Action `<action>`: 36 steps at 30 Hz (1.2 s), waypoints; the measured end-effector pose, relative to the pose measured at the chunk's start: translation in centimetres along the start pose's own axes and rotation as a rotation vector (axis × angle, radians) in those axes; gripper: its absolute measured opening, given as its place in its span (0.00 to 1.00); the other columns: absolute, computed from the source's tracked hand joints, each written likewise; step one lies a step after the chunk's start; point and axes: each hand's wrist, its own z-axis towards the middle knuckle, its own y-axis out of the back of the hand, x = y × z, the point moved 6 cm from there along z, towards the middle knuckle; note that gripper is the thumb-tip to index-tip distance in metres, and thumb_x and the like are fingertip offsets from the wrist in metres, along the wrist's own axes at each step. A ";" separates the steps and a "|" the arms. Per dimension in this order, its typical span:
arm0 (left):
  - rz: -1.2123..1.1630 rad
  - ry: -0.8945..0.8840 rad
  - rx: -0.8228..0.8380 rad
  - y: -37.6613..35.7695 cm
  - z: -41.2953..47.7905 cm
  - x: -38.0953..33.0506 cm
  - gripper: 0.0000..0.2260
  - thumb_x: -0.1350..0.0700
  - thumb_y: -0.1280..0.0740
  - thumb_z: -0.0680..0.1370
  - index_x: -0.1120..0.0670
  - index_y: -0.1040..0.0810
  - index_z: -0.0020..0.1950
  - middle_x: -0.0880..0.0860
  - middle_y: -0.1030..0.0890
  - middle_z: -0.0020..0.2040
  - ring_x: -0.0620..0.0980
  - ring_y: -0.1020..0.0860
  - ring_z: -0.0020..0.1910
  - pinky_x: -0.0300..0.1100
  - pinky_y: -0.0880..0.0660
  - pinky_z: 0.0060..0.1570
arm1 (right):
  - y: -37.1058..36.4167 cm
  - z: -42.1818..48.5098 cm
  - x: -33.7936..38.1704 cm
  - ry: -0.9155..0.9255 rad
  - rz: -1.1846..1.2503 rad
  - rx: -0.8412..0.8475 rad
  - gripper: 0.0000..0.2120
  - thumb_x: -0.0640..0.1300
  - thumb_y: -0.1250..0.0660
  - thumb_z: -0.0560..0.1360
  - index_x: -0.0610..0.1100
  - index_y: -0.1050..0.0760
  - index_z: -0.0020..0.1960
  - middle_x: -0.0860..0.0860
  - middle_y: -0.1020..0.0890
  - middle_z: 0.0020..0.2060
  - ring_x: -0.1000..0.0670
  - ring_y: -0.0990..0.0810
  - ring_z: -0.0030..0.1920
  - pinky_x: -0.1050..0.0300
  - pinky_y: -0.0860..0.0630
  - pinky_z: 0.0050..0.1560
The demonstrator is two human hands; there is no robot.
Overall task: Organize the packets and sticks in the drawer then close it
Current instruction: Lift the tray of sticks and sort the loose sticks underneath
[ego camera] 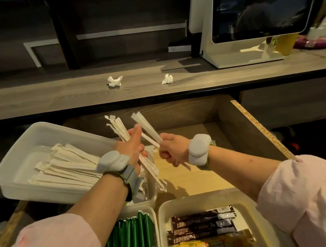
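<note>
Head camera showed the left hand [134, 147] clamped round a bundle of paper-wrapped sticks [117, 126] over the open drawer [260, 128], the right hand [173, 148] gripping a few loose sticks [143, 122] just beside it; packets [204, 226] lay in near trays [197, 198].

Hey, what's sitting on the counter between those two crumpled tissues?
Nothing. The head view shows only bare wooden counter between the left tissue and the right tissue.

We see the light wooden drawer [237, 127] pulled open mid-frame. White paper-wrapped sticks [65, 169] lie fanned at centre left, more raised upright at centre. Glossy green stick packets [131, 242] and dark brown packets [204, 224] lie in rows at bottom centre.
</note>
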 end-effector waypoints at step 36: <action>0.219 0.457 0.388 1.5 -6.1 -3.0 0.20 0.47 0.40 0.80 0.54 0.32 0.30 0.49 0.31 0.21 0.44 0.32 0.19 0.34 0.29 0.24 | -0.7 1.2 14.3 0.384 -0.150 -0.058 0.21 0.51 0.47 0.82 0.43 0.29 0.69 0.46 0.26 0.67 0.46 0.28 0.67 0.56 0.31 0.63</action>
